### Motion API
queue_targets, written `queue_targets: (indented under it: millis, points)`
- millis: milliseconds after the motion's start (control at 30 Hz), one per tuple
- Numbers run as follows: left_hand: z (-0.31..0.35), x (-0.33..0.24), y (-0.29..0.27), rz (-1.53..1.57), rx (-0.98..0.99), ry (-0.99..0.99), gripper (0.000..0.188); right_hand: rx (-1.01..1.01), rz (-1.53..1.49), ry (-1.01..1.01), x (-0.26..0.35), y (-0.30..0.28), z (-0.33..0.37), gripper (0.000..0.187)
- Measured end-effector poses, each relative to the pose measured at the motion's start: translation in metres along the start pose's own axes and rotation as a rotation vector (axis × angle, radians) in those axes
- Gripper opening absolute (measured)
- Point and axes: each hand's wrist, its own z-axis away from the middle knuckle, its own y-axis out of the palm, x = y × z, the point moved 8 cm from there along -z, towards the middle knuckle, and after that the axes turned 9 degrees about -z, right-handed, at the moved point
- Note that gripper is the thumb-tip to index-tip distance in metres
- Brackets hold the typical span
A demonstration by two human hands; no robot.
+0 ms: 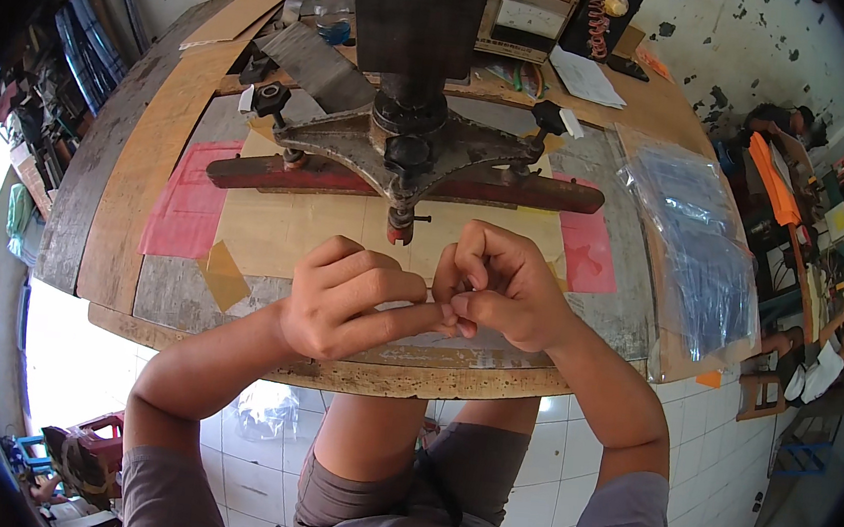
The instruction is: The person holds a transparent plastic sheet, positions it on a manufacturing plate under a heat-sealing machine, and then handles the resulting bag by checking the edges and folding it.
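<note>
My left hand [359, 298] and my right hand [505, 286] meet at their fingertips above the table's front edge. Both are closed in a pinch, thumbs and forefingers pressed together; whatever lies between them is hidden or too small to name. Just beyond stands a press with a dark metal bracket [343, 134], a black knob and a long red bar [334, 180]. Under the bar, a pale yellow sheet [329, 240] lies over pink film [187, 198]. A small piece of brown tape [224, 276] sits left of my left hand.
Clear plastic bags [699, 258] lie stacked on cardboard at the right. Behind the press are a plastic bottle [331, 0], a box with a dial [531, 20] and white paper [587, 77]. A thick black column [418, 17] rises at the centre. Another person is at the far right.
</note>
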Motion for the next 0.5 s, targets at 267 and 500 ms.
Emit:
queue_targets:
  millis: [267, 500]
  points:
    - [-0.001, -0.002, 0.0, 0.005, 0.01, 0.007, 0.038, -0.023, 0.058, -0.027, 0.0, 0.0, 0.0, 0.028]
    - [-0.008, -0.002, 0.001, -0.032, 0.002, 0.014, 0.04, -0.032, 0.19, -0.037, 0.013, -0.004, -0.002, 0.022]
